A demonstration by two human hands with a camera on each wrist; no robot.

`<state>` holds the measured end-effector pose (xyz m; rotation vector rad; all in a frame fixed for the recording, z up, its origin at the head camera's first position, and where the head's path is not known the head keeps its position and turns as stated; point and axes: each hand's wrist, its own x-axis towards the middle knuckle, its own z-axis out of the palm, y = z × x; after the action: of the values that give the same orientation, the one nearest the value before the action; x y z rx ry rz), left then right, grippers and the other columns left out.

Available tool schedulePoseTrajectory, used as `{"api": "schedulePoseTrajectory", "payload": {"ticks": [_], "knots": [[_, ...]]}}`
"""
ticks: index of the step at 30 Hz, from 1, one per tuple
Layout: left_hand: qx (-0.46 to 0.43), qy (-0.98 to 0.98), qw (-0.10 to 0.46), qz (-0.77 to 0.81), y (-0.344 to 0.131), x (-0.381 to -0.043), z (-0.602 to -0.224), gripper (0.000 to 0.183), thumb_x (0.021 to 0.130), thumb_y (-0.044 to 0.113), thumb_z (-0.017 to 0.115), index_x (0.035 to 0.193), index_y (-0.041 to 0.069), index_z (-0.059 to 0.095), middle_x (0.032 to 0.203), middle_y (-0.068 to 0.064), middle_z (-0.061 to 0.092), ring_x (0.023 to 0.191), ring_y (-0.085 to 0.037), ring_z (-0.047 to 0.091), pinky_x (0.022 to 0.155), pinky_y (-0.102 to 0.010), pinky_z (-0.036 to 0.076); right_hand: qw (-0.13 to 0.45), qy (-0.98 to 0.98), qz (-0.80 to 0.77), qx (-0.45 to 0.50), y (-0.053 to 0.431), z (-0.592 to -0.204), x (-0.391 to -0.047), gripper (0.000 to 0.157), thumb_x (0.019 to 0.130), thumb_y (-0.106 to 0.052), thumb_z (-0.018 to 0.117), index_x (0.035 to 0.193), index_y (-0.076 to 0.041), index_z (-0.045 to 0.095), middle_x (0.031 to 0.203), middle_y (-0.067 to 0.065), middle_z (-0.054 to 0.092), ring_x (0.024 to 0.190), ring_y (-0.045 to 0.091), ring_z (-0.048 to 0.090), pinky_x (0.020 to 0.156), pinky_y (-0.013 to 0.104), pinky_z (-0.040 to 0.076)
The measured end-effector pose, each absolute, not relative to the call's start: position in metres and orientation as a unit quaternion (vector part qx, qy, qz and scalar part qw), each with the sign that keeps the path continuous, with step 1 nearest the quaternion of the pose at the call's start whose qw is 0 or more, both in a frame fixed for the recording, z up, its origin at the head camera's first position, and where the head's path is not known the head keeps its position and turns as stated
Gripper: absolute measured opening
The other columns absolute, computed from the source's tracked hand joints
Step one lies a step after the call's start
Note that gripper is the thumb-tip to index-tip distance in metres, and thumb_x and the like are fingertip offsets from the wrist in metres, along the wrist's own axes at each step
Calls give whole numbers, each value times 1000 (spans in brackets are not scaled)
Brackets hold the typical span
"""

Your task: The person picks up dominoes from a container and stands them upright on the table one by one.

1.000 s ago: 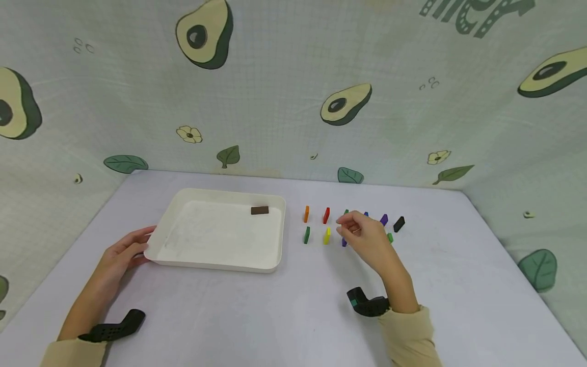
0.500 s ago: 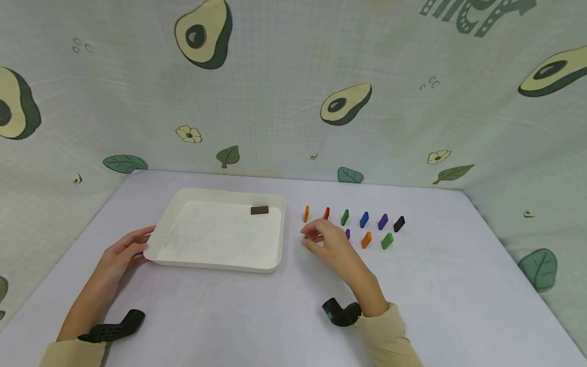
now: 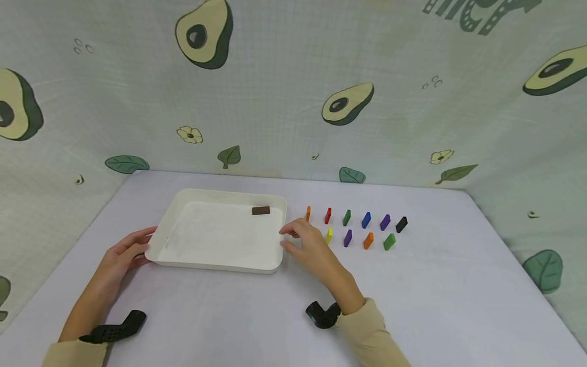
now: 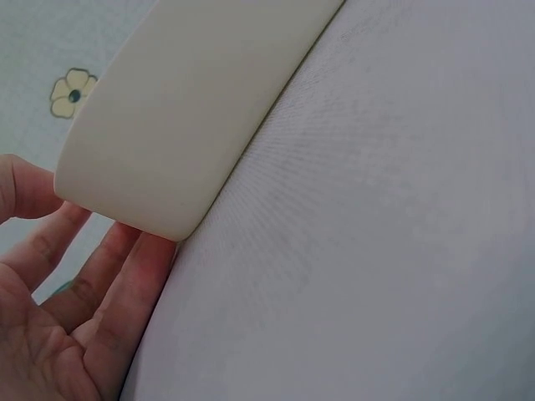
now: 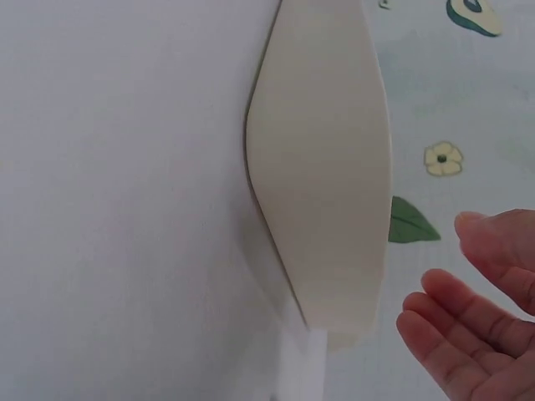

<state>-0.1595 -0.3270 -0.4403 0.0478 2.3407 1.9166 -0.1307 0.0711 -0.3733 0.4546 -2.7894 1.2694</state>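
My left hand point(image 3: 123, 252) lies at the left end of a shallow white tray point(image 3: 215, 268), its fingertips touching the outer wall. In the left wrist view the thumb is by the rim and the fingers point(image 4: 100, 276) reach fairly straight to the tray's end. My right hand point(image 3: 306, 244) hovers at the tray's right rim, thumb and fingers apart. The right wrist view shows nothing between those fingers point(image 5: 443, 334), beside the tray wall point(image 5: 322, 159). A dark brown block point(image 3: 261, 210) lies inside the tray, near its far right corner.
Small coloured blocks stand in two rows right of the tray. The far row runs from orange point(image 3: 308, 213) to black point(image 3: 401, 224). In the near row are yellow point(image 3: 329, 235), purple point(image 3: 348, 238), orange point(image 3: 369, 240) and green point(image 3: 390, 241) blocks. My right hand hides part of the left end.
My right hand has moved left from above the middle of the blocks to the tray's right rim, uncovering several blocks. My left hand and the tray have stayed put.
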Motion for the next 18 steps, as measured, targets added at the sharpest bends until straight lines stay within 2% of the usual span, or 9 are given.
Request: {"api": "schedulePoseTrajectory", "payload": {"ticks": [5, 10, 18], "knots": [[19, 772, 57, 632, -326, -159, -440, 43, 96, 30, 51, 136, 17, 47, 113, 29, 53, 89, 8, 58, 71, -11, 49, 48, -888, 421, 182, 64, -378, -136, 20, 85, -5, 65, 104, -6, 61, 104, 7, 59, 102, 28, 57, 91, 41, 48], [20, 776, 56, 627, -327, -159, -441, 43, 96, 31, 50, 137, 17, 46, 113, 29, 52, 90, 8, 57, 72, -10, 48, 47, -881, 426, 200, 56, -380, -143, 20, 85, -5, 64, 105, -3, 60, 106, 7, 59, 103, 28, 56, 91, 40, 48], [23, 769, 59, 636, -326, -159, -442, 43, 96, 29, 50, 137, 16, 45, 114, 28, 52, 91, 9, 57, 72, -10, 48, 13, -892, 411, 187, 47, -386, -155, 22, 87, -9, 63, 109, -7, 59, 110, 7, 58, 106, 27, 56, 93, 38, 47]]}}
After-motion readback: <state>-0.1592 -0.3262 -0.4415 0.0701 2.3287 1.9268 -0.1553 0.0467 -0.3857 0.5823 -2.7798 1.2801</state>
